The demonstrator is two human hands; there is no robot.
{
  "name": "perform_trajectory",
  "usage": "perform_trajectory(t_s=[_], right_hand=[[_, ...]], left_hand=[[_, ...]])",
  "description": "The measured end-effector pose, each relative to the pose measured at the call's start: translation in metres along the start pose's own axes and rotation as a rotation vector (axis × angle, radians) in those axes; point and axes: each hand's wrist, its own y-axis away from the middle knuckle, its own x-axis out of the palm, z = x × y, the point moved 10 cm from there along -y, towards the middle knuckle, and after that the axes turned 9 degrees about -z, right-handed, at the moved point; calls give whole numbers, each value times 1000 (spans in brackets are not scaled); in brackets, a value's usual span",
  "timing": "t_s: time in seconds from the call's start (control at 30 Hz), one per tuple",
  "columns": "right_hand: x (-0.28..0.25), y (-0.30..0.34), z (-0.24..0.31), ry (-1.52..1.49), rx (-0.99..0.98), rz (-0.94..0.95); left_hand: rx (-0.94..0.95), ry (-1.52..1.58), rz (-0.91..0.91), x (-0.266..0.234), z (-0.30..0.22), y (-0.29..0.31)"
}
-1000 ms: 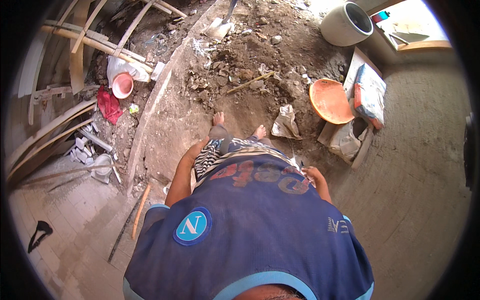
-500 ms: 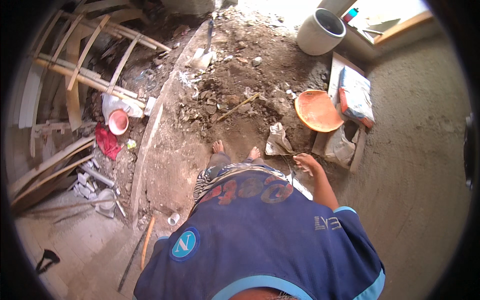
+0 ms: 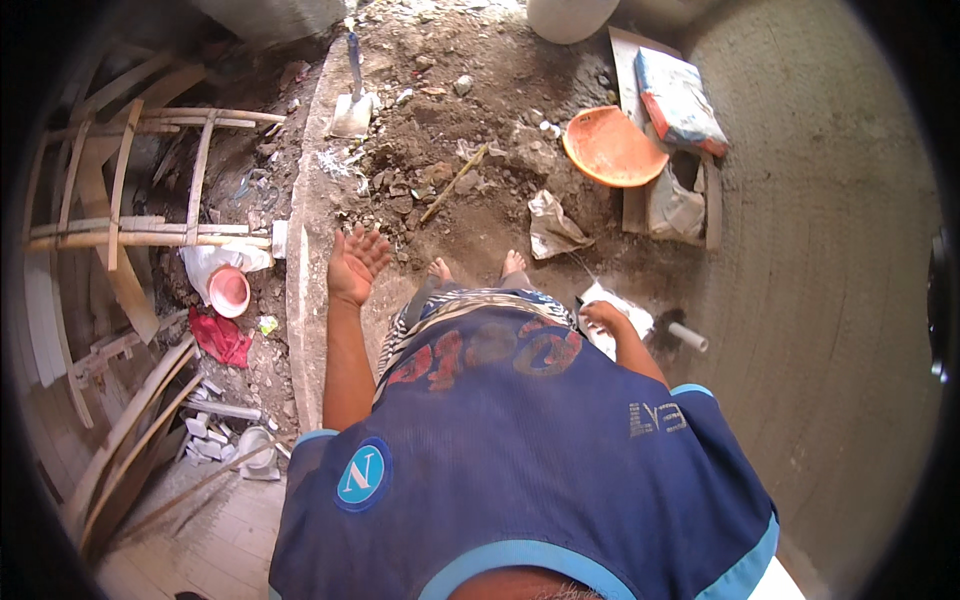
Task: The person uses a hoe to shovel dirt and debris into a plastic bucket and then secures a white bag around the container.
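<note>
My left hand (image 3: 358,265) is raised at the left of my body, palm up, fingers spread, holding nothing. On the right, my right hand (image 3: 603,316) is closed beside my hip, its fingers curled. A small dark tip shows by its fingers, but what it belongs to I cannot make out. Under and around that hand lies a white sheet or sack (image 3: 632,312) on the ground. A short white pipe (image 3: 688,337) lies just to its right. Ahead of the right hand, a crumpled pale sack (image 3: 553,226) rests on the dirt near my bare feet.
An orange basin (image 3: 612,147) and a filled bag (image 3: 682,100) sit at the far right by the wall. A shovel (image 3: 352,115) stands on the rubble ahead. A bamboo ladder-like frame (image 3: 150,238), a pink-rimmed bucket (image 3: 229,290) and a red cloth (image 3: 222,338) are at the left.
My left hand has come into view, raised and spread. My right hand has moved slightly down and left, still closed. The view has shifted, showing the white pipe at the right.
</note>
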Motion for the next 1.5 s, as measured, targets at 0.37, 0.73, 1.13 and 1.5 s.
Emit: perform_trajectory(t_s=[0.37,0.73,1.13,1.5], right_hand=[[57,49,33,-365,-81,-182],[76,49,-78,-180,151,-126],[-94,-103,120,-242,-65,-395],[-214,-344,87,-733,238,-656]], left_hand=[[-122,-909,-69,-75,56,-43],[-141,-1488,-45,-184,91,-98],[-728,-1586,-272,-223,170,85],[-975,-1576,-546,-148,248,69]])
